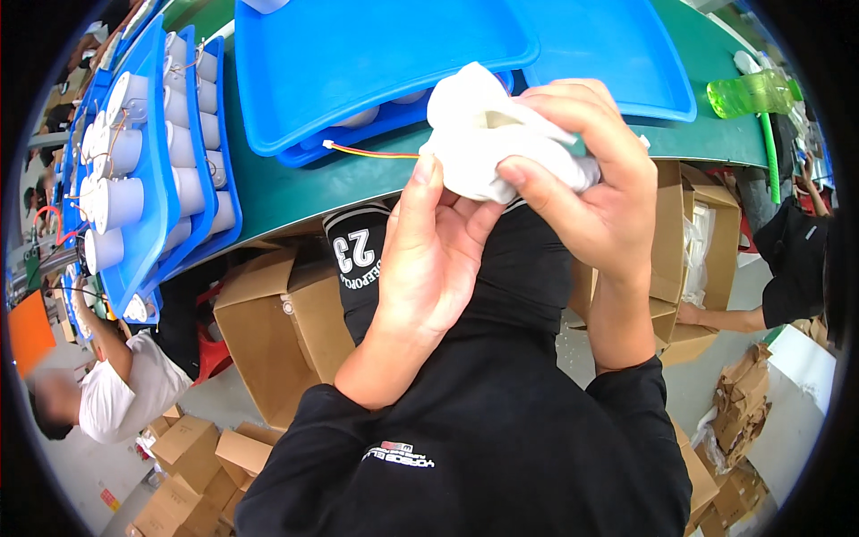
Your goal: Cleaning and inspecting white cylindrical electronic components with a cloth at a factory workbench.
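In front of me, above the table's near edge, both hands hold a bunched white cloth point(488, 134). A thin red and yellow cable point(376, 153) with a small white plug comes out beside my left thumb; the part it belongs to is mostly hidden by cloth and fingers. My left hand point(429, 242) supports the bundle from the left and below, its thumb pressed near the cable. My right hand point(595, 170) grips the cloth from the right, thumb and fingers pinched on its folds.
Blue trays point(385, 63) lie on the green table point(277, 192). At left, stacked blue trays point(161, 170) hold several white cylinders point(119, 204) with wires. A green bottle point(752, 94) lies at right. Cardboard boxes point(259, 331) stand below. Other people point(134, 385) work at both sides.
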A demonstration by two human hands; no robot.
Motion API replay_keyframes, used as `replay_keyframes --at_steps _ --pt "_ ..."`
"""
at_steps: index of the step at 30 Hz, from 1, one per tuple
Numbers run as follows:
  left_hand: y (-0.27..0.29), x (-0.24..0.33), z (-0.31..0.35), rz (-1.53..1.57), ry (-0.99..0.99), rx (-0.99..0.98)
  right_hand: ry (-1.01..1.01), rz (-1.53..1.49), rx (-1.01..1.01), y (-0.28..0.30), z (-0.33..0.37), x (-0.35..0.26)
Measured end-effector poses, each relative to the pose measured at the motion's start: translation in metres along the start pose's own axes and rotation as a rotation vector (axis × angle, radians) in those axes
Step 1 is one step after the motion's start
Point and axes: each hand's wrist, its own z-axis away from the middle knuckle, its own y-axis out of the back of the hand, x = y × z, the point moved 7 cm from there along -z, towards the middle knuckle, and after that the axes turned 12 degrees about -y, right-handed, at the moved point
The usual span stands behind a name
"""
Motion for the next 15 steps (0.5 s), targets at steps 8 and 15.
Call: replay_keyframes --at_steps 8,15 --pt "0.007 -0.007 0.001 -0.035 0.059 0.009 -0.051 -0.028 -0.05 0.0 0.002 0.014" --pt "0.009 -0.005 0.002 -0.086 0.047 0.004 0.053 0.083 -0.08 0.001 0.005 0.005"
